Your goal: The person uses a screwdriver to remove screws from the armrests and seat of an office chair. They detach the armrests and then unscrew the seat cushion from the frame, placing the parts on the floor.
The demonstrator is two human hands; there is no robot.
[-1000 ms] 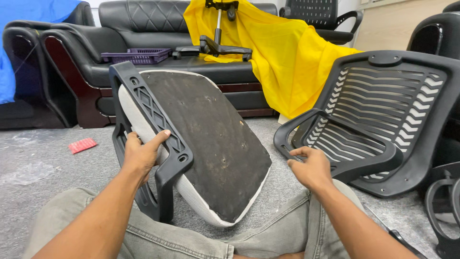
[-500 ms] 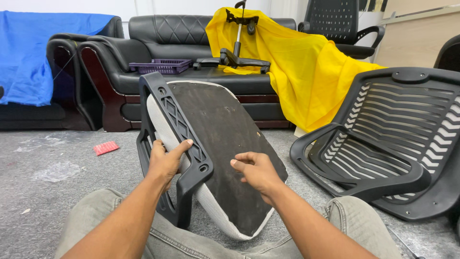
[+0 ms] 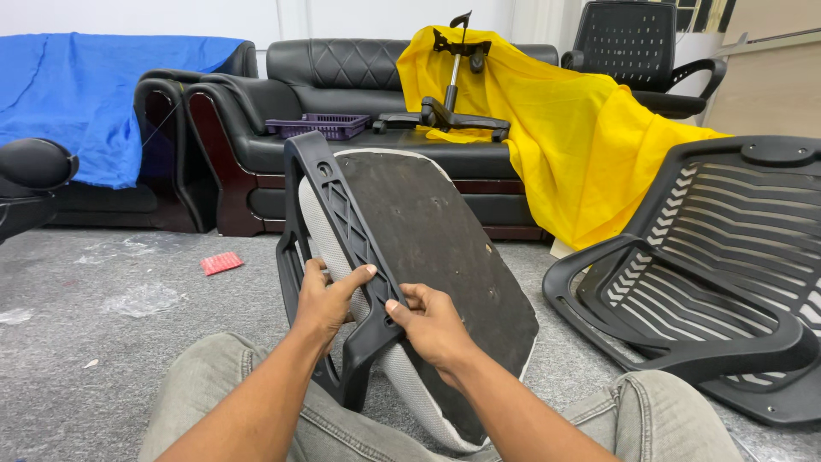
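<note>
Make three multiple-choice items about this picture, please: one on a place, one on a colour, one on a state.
1. Where does the purple basket stand?
A. on the black sofa
B. on the floor
C. on the person's lap

2. What colour is the cloth draped behind the chair base?
A. red
B. green
C. yellow

3. How is the seat pad placed?
A. flat on the floor
B. tilted on its edge, held at the black armrest frame
C. hanging from the wall

Answers:
1 A, the basket rests on the sofa cushion.
2 C, the cloth is bright yellow.
3 B, the left hand and right hand both grip the frame while the pad leans up.
</note>
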